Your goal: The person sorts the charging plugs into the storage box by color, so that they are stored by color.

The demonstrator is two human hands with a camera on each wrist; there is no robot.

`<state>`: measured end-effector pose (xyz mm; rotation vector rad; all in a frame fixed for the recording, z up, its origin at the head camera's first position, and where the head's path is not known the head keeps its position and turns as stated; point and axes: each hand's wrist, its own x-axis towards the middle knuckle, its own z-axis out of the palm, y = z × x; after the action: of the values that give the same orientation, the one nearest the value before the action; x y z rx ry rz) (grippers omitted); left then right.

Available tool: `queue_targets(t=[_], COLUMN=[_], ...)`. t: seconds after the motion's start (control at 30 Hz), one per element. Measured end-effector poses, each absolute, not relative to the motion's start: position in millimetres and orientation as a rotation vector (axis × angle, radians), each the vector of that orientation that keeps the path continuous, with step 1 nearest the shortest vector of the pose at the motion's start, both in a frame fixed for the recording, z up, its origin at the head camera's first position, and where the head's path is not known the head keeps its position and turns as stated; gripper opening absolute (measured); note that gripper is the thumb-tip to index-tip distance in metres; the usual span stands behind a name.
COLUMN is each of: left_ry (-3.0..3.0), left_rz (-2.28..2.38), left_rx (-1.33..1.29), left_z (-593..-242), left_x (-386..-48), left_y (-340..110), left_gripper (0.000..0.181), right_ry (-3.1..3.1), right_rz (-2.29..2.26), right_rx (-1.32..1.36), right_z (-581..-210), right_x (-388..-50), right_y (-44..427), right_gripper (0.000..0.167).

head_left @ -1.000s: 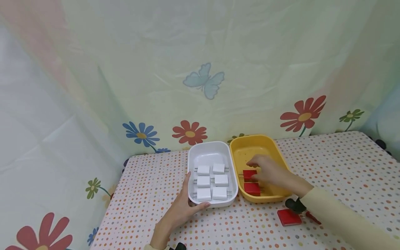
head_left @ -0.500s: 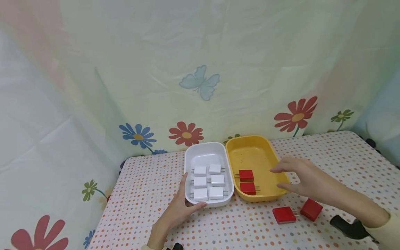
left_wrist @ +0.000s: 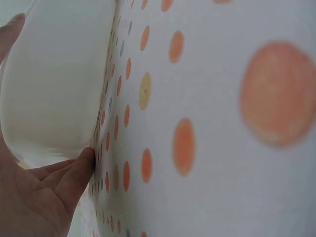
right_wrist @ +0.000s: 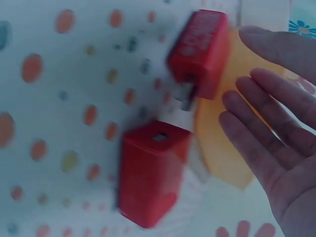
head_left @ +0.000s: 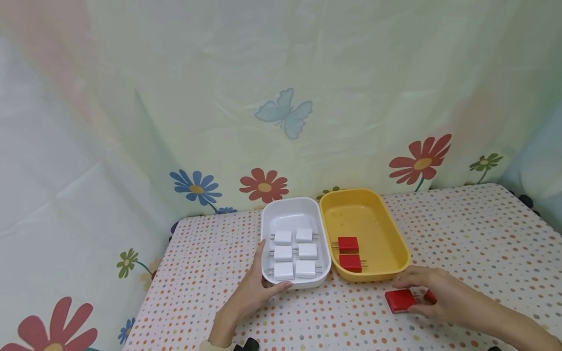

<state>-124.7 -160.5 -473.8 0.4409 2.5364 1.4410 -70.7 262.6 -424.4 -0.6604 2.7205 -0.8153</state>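
Observation:
A white tray (head_left: 291, 220) holds several white plug chargers (head_left: 283, 253) with metal prongs. My left hand (head_left: 248, 291) grips its near left corner, thumb along the front and fingers along the side. In the left wrist view, fingertips (left_wrist: 85, 160) touch the tray's wall low by the cloth. My right hand (head_left: 450, 296) hovers over two red plug chargers on the table, fingers extended. One red charger (head_left: 399, 301) lies between its thumb and fingertips; the right wrist view shows a gap to it. The other red charger (right_wrist: 153, 177) is partly hidden under the hand in the head view.
Beside the white tray stands a yellow tray (head_left: 373, 234) with two red chargers (head_left: 349, 253) in its near left part. A dotted cloth (head_left: 465, 229) covers the table, and a flowered curtain (head_left: 210, 122) hangs behind it.
My right hand has moved out of the yellow tray, toward me and right, down to the red chargers on the table. Two red chargers stay in that tray. The left hand keeps its place.

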Motion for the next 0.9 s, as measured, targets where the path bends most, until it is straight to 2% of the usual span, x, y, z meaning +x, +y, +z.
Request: queue_targets(t=[0.27, 0.57, 0.9], left_ry=[2.527, 2.528, 2.516], left_rz=[1.442, 1.431, 1.435], left_rx=[0.436, 0.419, 0.398], left_z=[-474.4, -474.4, -473.8], left_x=[-125.7, -124.4, -125.0], left_y=[-158.6, -160.3, -160.6], left_gripper=[0.120, 0.120, 0.121], right_ry=[2.751, 2.732, 2.758], right_rz=[-0.776, -0.794, -0.758], right_rx=[-0.575, -0.632, -0.620], right_z=[-444.3, -457.3, -454.6], right_x=[-70.2, -69.4, -62.2], right_y=[256.1, 254.5, 251.5], right_gripper=[0.036, 0.040, 0.042])
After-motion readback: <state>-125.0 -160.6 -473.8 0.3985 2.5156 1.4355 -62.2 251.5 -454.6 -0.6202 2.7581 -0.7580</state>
